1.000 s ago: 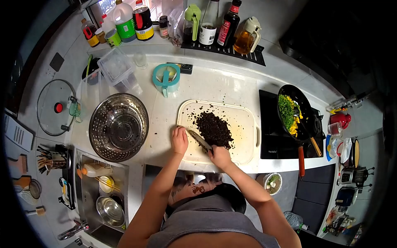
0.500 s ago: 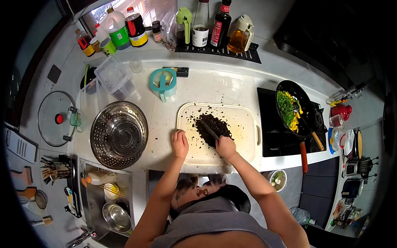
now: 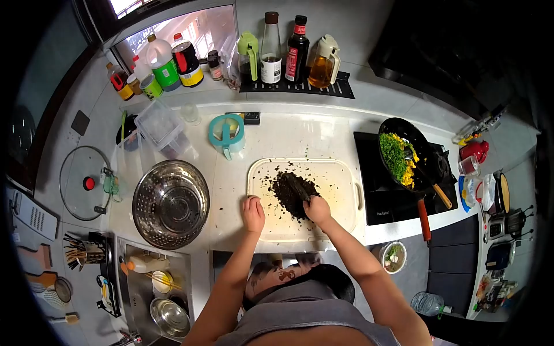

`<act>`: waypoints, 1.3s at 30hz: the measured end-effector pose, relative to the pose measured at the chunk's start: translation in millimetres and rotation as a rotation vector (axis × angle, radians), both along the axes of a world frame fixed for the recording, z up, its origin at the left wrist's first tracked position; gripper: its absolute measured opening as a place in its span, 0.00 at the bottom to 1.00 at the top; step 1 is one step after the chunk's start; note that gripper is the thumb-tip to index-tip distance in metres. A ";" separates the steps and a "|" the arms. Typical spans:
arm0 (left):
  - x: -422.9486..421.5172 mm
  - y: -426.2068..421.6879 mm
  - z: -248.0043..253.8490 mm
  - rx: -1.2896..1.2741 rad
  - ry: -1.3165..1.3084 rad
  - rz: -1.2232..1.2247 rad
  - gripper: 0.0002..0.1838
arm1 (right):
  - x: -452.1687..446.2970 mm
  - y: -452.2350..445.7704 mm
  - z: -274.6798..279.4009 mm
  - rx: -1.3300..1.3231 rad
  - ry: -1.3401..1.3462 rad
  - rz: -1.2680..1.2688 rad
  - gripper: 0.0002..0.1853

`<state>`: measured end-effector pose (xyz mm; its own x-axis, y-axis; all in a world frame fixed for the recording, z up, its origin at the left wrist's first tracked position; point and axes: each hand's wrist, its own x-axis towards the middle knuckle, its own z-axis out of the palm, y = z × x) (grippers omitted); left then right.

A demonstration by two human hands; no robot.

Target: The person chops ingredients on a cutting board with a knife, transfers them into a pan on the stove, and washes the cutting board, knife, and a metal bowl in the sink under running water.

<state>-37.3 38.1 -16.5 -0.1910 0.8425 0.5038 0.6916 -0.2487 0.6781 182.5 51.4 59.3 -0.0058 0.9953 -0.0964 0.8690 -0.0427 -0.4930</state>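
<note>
Centrally, a heap of dark chopped bits (image 3: pixel 281 197) sits mid-frame on a cream cutting board (image 3: pixel 340 222), w/ loose crumbs scattered around it, mostly toward the board's upper L. The R hand (image 3: pixel 317 210), just R of frame ctr, has its fingers clamped on the handle of a knife (image 3: pixel 297 187); the dark blade slants to the upper L, over the heap. The L hand (image 3: pixel 253 214) is at the board's L edge, fingers close together; can't tell if they grip the rim.

L of the board, well apart from it, is a perforated metal colander (image 3: pixel 171 203). Above, upper ctr-L, stands a teal-lidded jug (image 3: pixel 227 136), w/ clear plastic containers (image 3: pixel 157 126) farther L. On the R side, a black pan (image 3: pixel 426 144) rests on the hob (image 3: pixel 370 203), holding chopped greens (image 3: pixel 393 158) and yellow pieces (image 3: pixel 407 177); its red-brown handle points down. Sauce bottles etc. line the top of the frame, incl. a dark one w/ a red label (image 3: pixel 295 52). Lower L: a metal sink (image 3: pixel 134 300) w/ a bowl (image 3: pixel 169 317) in it.
</note>
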 end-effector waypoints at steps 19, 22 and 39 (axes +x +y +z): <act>107.7 23.7 86.8 -0.180 0.292 -0.392 0.54 | 65.2 -32.6 54.8 -0.698 1.095 -0.364 0.26; 107.1 33.2 76.2 -0.182 0.310 -0.367 0.51 | 71.9 -40.4 57.8 -0.731 1.104 -0.344 0.26; 109.7 51.9 72.5 -0.283 0.079 -0.031 0.37 | 90.4 -63.6 41.0 0.374 -0.409 0.199 0.12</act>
